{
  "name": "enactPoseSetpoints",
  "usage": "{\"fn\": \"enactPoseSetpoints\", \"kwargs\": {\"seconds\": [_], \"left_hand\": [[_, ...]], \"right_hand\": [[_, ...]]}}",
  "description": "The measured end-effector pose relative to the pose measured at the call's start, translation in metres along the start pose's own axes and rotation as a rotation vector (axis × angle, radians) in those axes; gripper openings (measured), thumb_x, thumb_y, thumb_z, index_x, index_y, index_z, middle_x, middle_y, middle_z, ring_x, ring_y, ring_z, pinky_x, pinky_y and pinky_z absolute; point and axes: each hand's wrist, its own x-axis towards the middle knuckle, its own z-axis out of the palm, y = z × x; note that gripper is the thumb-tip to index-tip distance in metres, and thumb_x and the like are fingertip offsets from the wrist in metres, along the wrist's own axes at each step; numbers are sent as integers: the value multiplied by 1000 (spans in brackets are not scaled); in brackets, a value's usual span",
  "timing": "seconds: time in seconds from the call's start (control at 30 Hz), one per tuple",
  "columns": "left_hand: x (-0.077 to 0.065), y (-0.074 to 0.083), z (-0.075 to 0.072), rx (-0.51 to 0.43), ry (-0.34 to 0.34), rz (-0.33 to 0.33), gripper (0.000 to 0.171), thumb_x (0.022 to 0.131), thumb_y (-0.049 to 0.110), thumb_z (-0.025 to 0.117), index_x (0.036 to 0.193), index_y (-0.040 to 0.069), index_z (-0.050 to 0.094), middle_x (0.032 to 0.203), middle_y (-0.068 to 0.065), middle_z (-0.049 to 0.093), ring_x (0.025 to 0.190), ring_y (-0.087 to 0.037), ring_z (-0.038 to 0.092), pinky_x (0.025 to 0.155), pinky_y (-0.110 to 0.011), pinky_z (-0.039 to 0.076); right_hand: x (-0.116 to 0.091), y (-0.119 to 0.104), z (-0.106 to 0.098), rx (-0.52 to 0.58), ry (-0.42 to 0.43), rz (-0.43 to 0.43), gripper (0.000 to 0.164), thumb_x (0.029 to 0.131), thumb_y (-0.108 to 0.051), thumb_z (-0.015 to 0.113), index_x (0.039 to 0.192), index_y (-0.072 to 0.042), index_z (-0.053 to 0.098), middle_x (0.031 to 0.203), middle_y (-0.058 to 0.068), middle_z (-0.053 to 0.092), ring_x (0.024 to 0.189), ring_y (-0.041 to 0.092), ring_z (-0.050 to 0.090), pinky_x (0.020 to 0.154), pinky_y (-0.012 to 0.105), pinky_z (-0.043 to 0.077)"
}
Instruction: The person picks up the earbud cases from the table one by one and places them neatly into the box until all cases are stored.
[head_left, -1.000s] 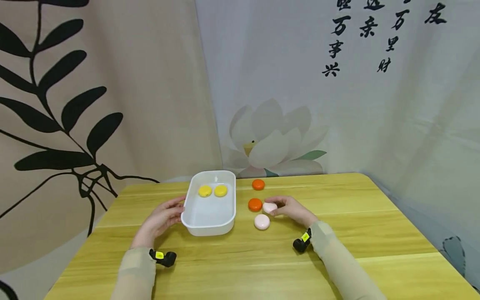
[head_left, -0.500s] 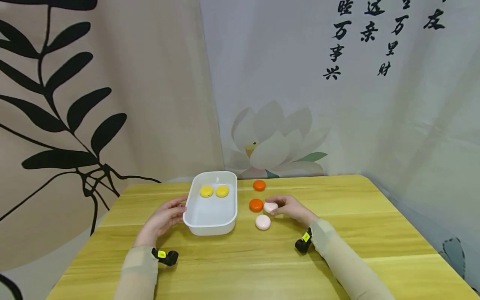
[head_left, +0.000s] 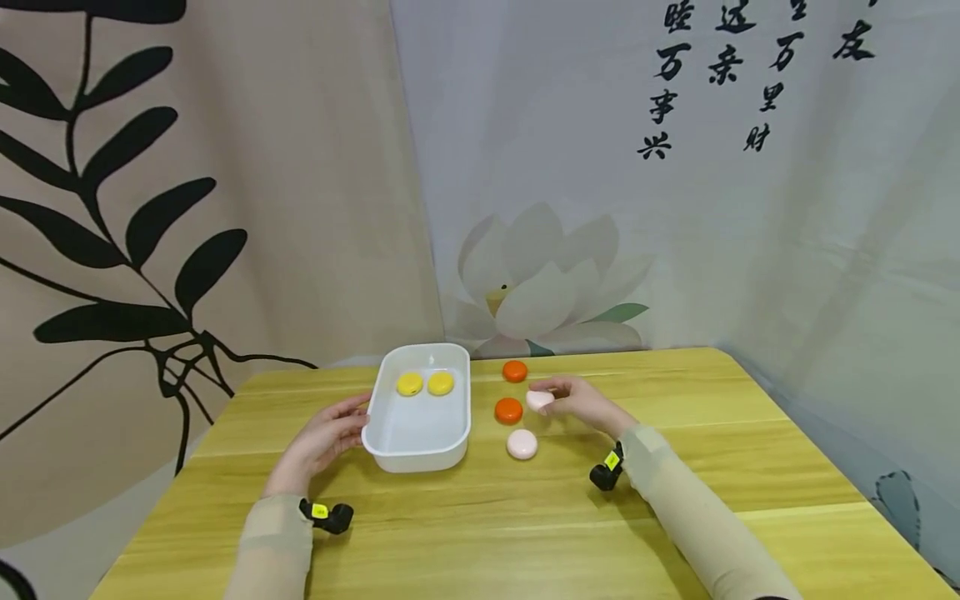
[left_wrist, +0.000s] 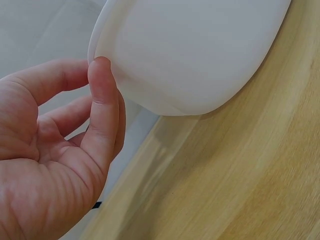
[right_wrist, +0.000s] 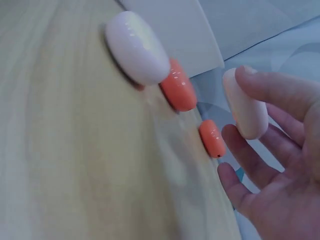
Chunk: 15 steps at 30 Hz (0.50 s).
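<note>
A pale pink, glossy rounded disc is pinched between the thumb and fingers of my right hand. In the right wrist view, this held disc stands on edge, raised off the table. Another pale pink disc lies nearer me. Two orange discs, a nearer one and a farther one, lie left of and behind the held disc. My left hand holds the left side of a white tray, its fingertips at the rim in the left wrist view. Two yellow discs lie inside the tray.
The wooden table has its far edge just behind the tray. Beyond it hangs a curtain with a printed lotus, leaves and characters. Black wrist cameras are strapped to both wrists.
My right hand has lifted the pale pink disc slightly up and away from the nearer orange disc, opening a gap between them. The left hand and tray have stayed in place.
</note>
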Motion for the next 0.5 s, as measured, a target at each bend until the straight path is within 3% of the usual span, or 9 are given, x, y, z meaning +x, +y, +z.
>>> {"fn": "enactPoseSetpoints", "kwargs": {"seconds": [0.3, 0.5], "left_hand": [[0, 0, 0, -6, -12, -2, 61, 98, 8, 56, 149, -5, 26, 110, -12, 52, 83, -14, 60, 75, -26, 54], [0, 0, 0, -20, -6, -11, 61, 98, 7, 55, 149, -6, 26, 108, -11, 53, 81, -13, 60, 73, -25, 54]], "right_hand": [[4, -13, -7, -40, -17, -20, 49, 84, -13, 74, 130, -2, 60, 129, 12, 60, 107, 23, 56, 92, 37, 47], [10, -25, -17, -16, -37, -12, 49, 84, -15, 75, 130, -5, 61, 115, 9, 66, 97, 20, 61, 93, 50, 46]]}}
